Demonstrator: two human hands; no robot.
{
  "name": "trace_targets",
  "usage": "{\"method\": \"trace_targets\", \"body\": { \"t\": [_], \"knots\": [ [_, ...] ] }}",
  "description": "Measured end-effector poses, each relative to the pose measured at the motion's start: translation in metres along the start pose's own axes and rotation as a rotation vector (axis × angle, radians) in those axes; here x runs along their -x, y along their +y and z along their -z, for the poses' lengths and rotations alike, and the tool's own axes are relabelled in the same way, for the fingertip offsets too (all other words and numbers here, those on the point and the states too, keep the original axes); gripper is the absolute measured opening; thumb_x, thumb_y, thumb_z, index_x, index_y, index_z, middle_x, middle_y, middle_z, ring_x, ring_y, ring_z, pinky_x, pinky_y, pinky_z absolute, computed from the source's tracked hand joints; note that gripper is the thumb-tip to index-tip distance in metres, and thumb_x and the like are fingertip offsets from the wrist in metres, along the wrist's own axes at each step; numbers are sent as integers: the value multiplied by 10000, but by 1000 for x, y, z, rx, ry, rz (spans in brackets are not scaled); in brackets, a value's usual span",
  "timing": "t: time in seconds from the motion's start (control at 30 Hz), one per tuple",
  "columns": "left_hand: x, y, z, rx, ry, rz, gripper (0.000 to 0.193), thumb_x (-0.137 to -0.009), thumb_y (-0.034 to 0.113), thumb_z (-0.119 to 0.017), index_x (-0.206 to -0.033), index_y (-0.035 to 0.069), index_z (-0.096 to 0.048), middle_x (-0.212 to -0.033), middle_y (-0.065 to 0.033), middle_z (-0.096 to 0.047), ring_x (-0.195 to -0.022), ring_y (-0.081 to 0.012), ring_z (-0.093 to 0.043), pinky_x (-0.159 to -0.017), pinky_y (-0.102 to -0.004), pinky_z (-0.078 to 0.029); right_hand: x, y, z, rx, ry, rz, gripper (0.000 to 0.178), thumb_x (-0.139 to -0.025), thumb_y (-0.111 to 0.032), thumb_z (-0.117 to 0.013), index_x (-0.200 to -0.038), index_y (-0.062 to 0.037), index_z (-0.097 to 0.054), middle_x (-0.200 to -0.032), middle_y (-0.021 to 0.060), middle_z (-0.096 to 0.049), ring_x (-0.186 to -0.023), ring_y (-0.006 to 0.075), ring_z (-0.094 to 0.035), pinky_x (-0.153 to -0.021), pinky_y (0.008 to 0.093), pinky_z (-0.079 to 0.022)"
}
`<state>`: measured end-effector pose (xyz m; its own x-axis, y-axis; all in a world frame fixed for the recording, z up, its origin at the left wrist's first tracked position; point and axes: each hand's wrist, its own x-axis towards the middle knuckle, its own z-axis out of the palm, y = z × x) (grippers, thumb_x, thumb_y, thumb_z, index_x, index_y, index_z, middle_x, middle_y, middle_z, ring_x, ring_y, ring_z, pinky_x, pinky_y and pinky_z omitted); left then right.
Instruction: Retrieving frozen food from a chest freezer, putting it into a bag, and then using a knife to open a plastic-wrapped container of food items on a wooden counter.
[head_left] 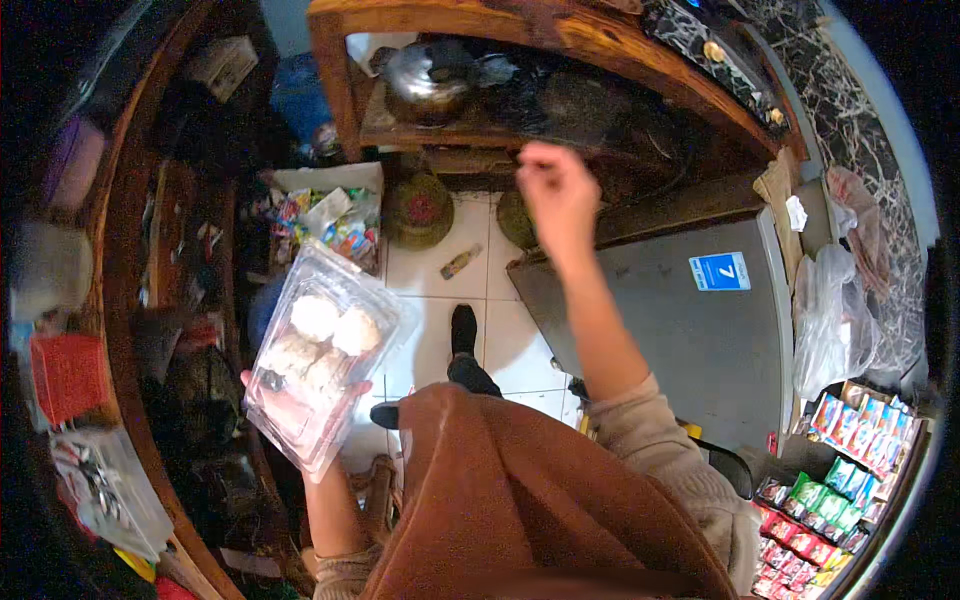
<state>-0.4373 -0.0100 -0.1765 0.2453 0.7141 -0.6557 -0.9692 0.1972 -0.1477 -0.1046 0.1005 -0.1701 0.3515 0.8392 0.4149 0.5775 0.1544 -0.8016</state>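
Observation:
A clear plastic clamshell box (352,283) rests in my left hand (290,405), whose palm and fingers show through its base from below. Inside lie several pale, rounded pieces (318,318), perhaps food; their exact kind is unclear. The box is tilted, and its lid looks closed. Stretched forward, my right hand (560,190) is in the air before the wooden shelf unit (420,135). Its fingers are loosely curled and a little blurred, with a gap between thumb and fingers and nothing visible in them.
A carton (330,180) full of colourful wrappers stands on the tiled floor, with a small bottle (461,261) lying nearby. A metal pot (430,80) sits on the shelf. At right are a grey fridge-like panel (680,330), plastic bags (835,315) and packet racks (830,500). Dark shelves line the left.

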Motion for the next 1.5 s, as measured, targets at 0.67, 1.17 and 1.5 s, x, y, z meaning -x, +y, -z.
{"method": "trace_targets", "body": {
  "t": [0.67,1.17,1.5],
  "knots": [
    [-169,-159,-130,-1367,-408,-442,1065,-673,705,-579,-1449,93,-181,-1474,-102,-264,-1359,-278,-227,-1133,-430,-84,-379,222,235,825,401,-345,308,-838,-222,-646,-1130,-140,-591,-1197,138,-538,-1034,322,-563,-865,433,-508],
    [-227,-142,-146,-1286,-364,-105,1048,-681,708,-566,-1445,95,-193,-1471,-111,-267,-1350,-303,-234,-1111,-467,-101,-399,261,283,1043,332,23,343,-700,-445,-730,-952,-212,-715,-794,143,-673,-750,317,-652,-677,399,-520],
    [-234,-138,-138,-1150,-358,5,1036,-687,711,-556,-1442,97,-201,-1469,-118,-269,-1344,-321,-239,-1095,-495,-112,-404,263,280,1067,298,-51,380,-737,-432,-716,-972,-133,-712,-811,101,-696,-752,228,-680,-705,309,-515]
  ]
}}
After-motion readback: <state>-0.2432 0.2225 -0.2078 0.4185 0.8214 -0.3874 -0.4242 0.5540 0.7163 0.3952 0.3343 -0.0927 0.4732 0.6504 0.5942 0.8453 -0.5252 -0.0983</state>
